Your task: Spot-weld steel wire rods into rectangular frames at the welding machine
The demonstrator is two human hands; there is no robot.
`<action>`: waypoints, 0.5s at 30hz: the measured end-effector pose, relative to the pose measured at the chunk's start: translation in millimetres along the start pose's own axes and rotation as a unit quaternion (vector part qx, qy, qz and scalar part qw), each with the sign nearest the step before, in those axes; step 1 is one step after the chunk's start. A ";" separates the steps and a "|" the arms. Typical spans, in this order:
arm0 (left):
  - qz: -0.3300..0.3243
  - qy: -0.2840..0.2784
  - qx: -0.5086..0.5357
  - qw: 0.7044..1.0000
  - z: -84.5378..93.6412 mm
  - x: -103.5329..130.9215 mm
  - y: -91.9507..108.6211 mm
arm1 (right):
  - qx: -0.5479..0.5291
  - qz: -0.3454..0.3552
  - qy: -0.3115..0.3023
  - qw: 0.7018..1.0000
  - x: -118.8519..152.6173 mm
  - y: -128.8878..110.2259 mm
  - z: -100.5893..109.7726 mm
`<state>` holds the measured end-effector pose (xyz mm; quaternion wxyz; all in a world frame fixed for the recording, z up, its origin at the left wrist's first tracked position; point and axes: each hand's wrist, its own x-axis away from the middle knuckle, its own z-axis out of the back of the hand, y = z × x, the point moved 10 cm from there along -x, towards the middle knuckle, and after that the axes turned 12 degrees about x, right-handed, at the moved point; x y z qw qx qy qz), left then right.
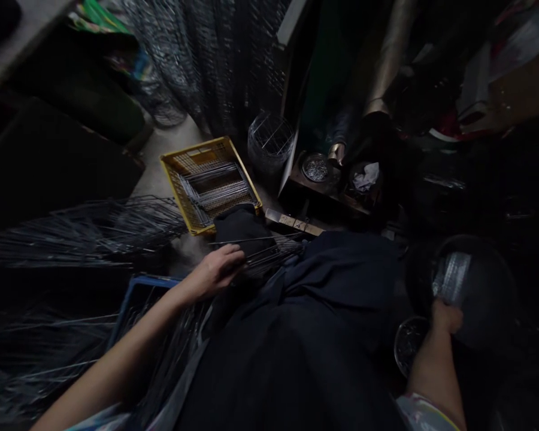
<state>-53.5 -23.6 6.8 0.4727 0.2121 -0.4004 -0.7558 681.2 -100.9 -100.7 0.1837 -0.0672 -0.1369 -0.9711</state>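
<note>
My left hand (222, 268) is curled at the ends of several thin metal wires (269, 254) that lie across my dark-clothed lap. The fingers look closed on the wires, though their tips are in shadow. Off to the right, my right hand (448, 316) is closed around the lower end of a shiny, ribbed silvery bundle (454, 276); its exact kind is unclear in the dim light. That bundle is over a dark round tub (489, 293). Close by my right wrist is a round metal-rimmed bowl (408, 344).
A yellow crate (193, 206) holds bent wire frames (220, 188). Wire stacks (94, 230) spread left, beside a blue crate (132, 293). Ahead stand a round wire-topped container (269, 146), a dish of small metal bits (315, 167) and a metal pipe (388, 66).
</note>
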 end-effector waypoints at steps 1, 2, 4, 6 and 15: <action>-0.003 -0.012 0.022 1.000 -4.5 2.0 6.8 | -0.003 -0.005 -0.005 1.000 2.0 0.5 -0.6; -0.005 -0.019 0.039 0.999 -7.6 3.7 13.4 | -0.008 -0.018 -0.011 1.000 4.7 2.5 -0.3; -0.008 -0.010 0.065 0.998 -7.0 5.8 25.1 | -0.015 -0.038 -0.016 0.999 11.8 6.1 3.9; 0.004 0.011 0.082 0.997 0.1 6.9 29.7 | -0.018 -0.035 -0.019 0.999 20.3 4.8 11.1; 0.034 0.037 -0.015 0.999 33.8 9.4 9.2 | -0.091 0.168 -0.172 0.966 115.2 -72.3 44.7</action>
